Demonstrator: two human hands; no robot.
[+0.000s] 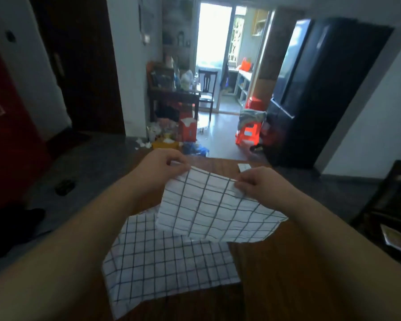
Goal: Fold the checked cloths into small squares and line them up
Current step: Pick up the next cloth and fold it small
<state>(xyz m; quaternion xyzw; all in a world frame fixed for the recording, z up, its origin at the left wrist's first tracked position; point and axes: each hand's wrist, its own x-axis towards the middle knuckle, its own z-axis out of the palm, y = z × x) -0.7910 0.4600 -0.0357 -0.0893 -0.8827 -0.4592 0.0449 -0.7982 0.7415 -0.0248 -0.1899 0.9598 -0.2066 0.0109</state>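
White fabric ruled with thin dark lines, the spread checked cloth (167, 262) lies flat on the dark brown wooden table (276, 279), toward its left side and a little rumpled at the near corner. Above its far edge the left hand (169, 165) pinches one top corner of a lifted checked cloth (218, 212) of the same white, dark-lined fabric, thumb against fingertips. That cloth hangs in the air, sagging between its corners; whether its lower edge touches the spread one I cannot tell. Further right, the right hand (257, 184) pinches the other top corner, fingers curled beneath. The fabric looks thin, light and limp to me. It will not keep an edge by itself, so the corners seem the place to hold it, drawn taut before creasing it on the wood.
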